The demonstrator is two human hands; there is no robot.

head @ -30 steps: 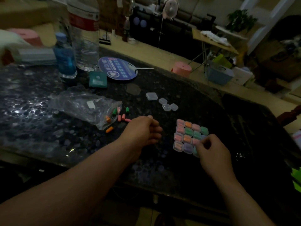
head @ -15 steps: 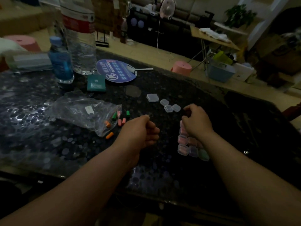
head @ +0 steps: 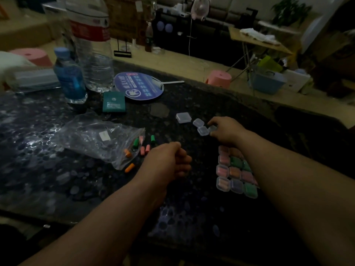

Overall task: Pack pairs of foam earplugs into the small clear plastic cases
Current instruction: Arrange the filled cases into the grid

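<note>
Pinching one small empty case (head: pixel 212 128) of three: right hand (head: pixel 227 131) fingers (head: pixel 210 123).

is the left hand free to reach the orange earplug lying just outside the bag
Probably yes. The left hand sits close beside the orange earplug, which lies bare on the table outside the plastic bag's mouth, nothing between them. Its fingers are curled, though; whether they hold something is unclear.

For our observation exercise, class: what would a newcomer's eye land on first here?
The block of filled cases, pastel against the dark table, lies front right. Beyond it the right hand pinches an empty case. Left of centre, loose earplugs spill from a plastic bag beside the curled left hand.
</note>
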